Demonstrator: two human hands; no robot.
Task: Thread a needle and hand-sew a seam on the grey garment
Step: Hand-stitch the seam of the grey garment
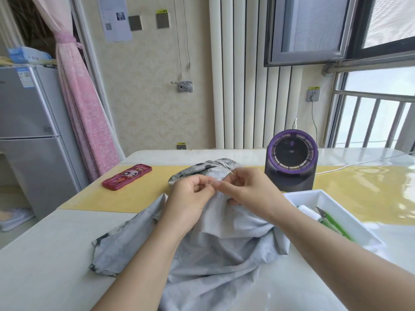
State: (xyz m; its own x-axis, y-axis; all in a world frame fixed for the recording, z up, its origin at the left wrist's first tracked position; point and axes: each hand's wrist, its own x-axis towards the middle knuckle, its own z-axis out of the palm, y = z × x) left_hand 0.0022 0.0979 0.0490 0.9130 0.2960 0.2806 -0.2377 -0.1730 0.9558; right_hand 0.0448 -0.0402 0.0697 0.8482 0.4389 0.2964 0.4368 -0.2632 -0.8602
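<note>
Table (56, 254) with a glossy white top and a yellow band across it fills the lower view, seen from the person's own head. A tall silver fridge (33, 131) stands on the floor at 9 o'clock. A crumpled pale grey garment (213, 254) of thin cloth lies heaped on the table from the centre down to 6 o'clock, its far end showing a darker grey print. A round black desk fan (292, 162) with a purple ring stands at 2 o'clock from the garment. A white rectangular plastic tray (314, 194) sits at 3 o'clock, just beside the cloth. The left hand (190, 198) is curled, thumb and forefinger pinching a raised fold of the garment. The right hand (247, 189) meets it fingertip to fingertip, also pinching at that fold, its lower fingers tucked against the cloth. A flat red cartoon-printed phone case (126, 176) lies at 10 o'clock, well apart. Green-handled snips (330, 218) and a white thread spool (308, 212) rest inside the tray. A thin silver needle (230, 171) slants just above the right forefinger; whether the fingers hold it cannot be told.
</note>
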